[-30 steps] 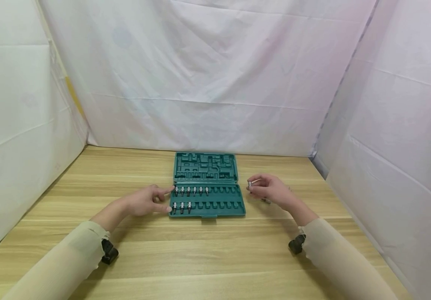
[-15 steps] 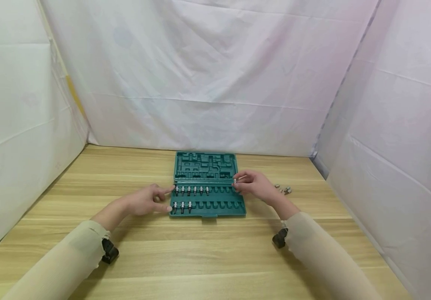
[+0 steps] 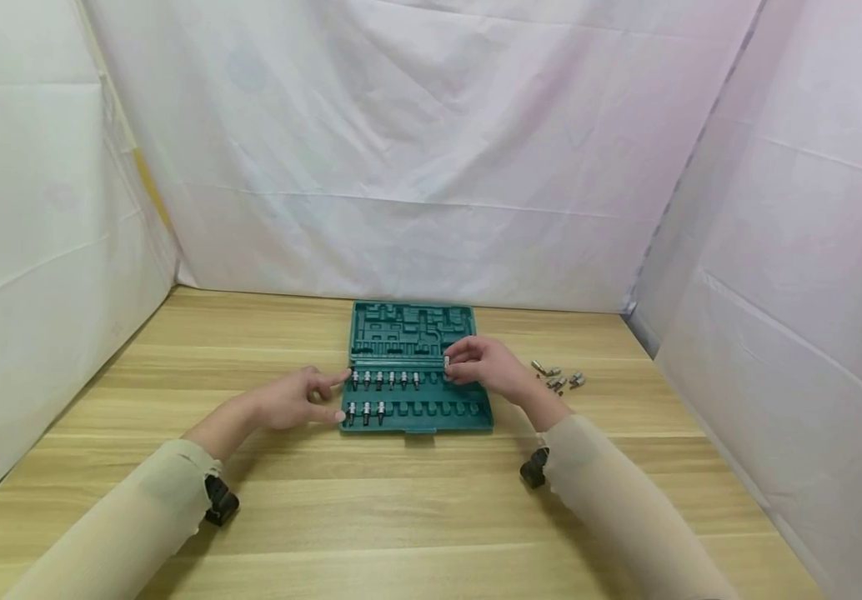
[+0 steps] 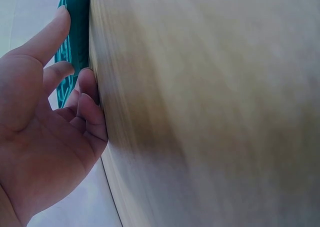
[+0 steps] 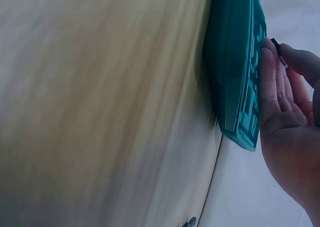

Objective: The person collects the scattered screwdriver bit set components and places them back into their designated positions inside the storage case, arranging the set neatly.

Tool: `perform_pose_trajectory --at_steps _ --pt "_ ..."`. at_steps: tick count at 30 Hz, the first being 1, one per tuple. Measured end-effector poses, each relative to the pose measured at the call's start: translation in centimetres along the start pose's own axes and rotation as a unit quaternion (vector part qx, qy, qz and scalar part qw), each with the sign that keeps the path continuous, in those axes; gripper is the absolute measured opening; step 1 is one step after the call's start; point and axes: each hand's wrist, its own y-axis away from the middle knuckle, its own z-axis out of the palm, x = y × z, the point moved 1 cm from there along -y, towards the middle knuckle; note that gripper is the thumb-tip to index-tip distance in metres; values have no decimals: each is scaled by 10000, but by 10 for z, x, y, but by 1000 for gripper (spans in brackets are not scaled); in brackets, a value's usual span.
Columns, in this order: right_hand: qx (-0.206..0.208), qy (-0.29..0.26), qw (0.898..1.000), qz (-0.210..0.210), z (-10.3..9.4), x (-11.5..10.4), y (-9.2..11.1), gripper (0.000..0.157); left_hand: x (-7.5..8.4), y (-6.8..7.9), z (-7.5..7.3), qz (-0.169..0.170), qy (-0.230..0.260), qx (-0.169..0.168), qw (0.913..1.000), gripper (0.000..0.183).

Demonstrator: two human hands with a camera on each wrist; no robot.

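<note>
A green plastic socket case [image 3: 419, 397] lies unfolded on the table, its moulded lid [image 3: 408, 321] at the back. Several bit sockets [image 3: 391, 380] stand in the left part of its back row, and three fill the left end of the front row. My left hand [image 3: 288, 402] rests at the case's left edge, index finger and thumb extended to it, other fingers bent in the left wrist view. Between thumb and fingertips my right hand [image 3: 489, 367] pinches a silver bit socket [image 3: 447, 362] above the back row; its dark tip [image 5: 275, 45] shows in the right wrist view.
Several loose bit sockets [image 3: 555, 382] lie scattered on the wooden table [image 3: 416, 508] to the right of the case. White cloth [image 3: 416, 150] hangs behind the table and along both sides.
My right hand has carried the bit socket leftward from beside the case to over its back row, uncovering the loose sockets. The left hand has stayed at the case's edge.
</note>
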Motion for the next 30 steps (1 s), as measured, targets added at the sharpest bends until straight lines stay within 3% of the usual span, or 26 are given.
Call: perform_pose_trajectory --at_steps 5,13,20,30 --pt "-23 126 9999 88 6 -3 -6 33 2 0 0 -1 18 7 10000 85" --pt "45 1120 9936 -112 15 -5 -15 18 2 1 0 -4 -13 21 10000 85" --pt "71 1622 9866 -149 25 -13 -20 13 2 1 -1 1 -18 -1 10000 85" --pt "172 1960 9804 -62 32 -16 -24 12 3 1 -1 -32 59 -39 10000 85"
